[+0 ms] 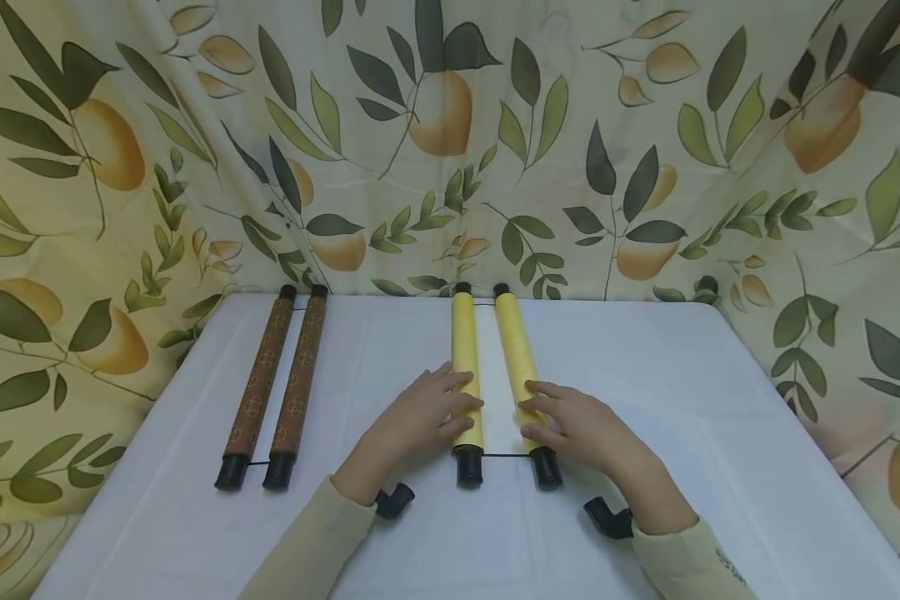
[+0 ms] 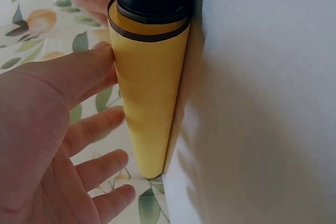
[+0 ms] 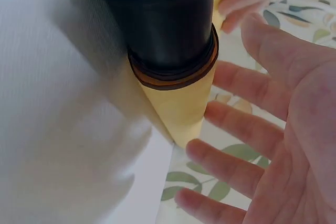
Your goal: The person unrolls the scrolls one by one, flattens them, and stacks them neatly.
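A yellow scroll lies on the white-covered table, its left roll (image 1: 465, 333) and right roll (image 1: 514, 337) apart, with a white strip between them. Both rolls have black end knobs. My left hand (image 1: 423, 408) rests its fingertips on the near half of the left roll. On the other side, my right hand (image 1: 577, 421) touches the right roll with spread fingers. In the left wrist view the thumb and fingers (image 2: 102, 169) lie loosely over the yellow roll (image 2: 149, 87). The right wrist view shows relaxed fingers beside the other roll (image 3: 181, 106), not curled round it.
To the left lies a brown patterned scroll, its two rolls (image 1: 258, 383) side by side with a narrow gap. Under everything is a white tablecloth (image 1: 645, 358). A curtain (image 1: 390, 192) printed with leaves and fruit hangs behind the table and at its sides.
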Available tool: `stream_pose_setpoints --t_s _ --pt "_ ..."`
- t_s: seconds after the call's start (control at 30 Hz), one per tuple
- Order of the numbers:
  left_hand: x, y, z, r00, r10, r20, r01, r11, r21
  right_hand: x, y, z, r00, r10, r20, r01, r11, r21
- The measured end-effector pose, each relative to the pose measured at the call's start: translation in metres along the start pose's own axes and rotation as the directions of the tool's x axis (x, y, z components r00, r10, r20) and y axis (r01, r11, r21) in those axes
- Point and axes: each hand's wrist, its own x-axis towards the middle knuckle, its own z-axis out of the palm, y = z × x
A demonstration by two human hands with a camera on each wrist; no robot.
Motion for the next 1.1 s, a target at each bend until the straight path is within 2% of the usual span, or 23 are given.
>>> stream_pose_setpoints --t_s 0.2,0.37,0.5,0.6,0.87,1.1 --pt "-0.003 -0.002 0.007 1.000 0.015 -0.021 -0.016 0.999 -0.032 -0.005 0.003 0.009 0.998 0.059 0.001 -0.059 0.998 0.021" --pt "-0.007 -0.004 0.015 1.000 0.002 0.004 -0.002 0.999 -0.051 -0.011 0.001 0.018 0.999 0.049 -0.001 -0.049 0.998 0.034" --pt "-0.008 -0.006 0.015 0.999 0.033 -0.024 -0.034 0.998 -0.043 -0.013 -0.001 0.019 0.999 0.051 -0.010 -0.051 0.998 0.027" --pt "-0.007 -0.007 0.014 0.998 0.052 -0.039 -0.053 0.998 -0.023 -0.012 -0.003 0.017 0.999 0.050 -0.014 -0.050 0.999 0.016" --pt "-0.003 -0.009 0.007 0.998 0.042 -0.039 -0.044 0.998 -0.042 -0.006 -0.003 0.009 0.997 0.072 -0.008 -0.072 0.997 -0.027" --pt "-0.003 -0.010 0.000 0.997 0.045 -0.070 -0.048 0.998 -0.042 -0.002 -0.004 0.004 0.995 0.102 0.000 -0.102 0.993 -0.058"
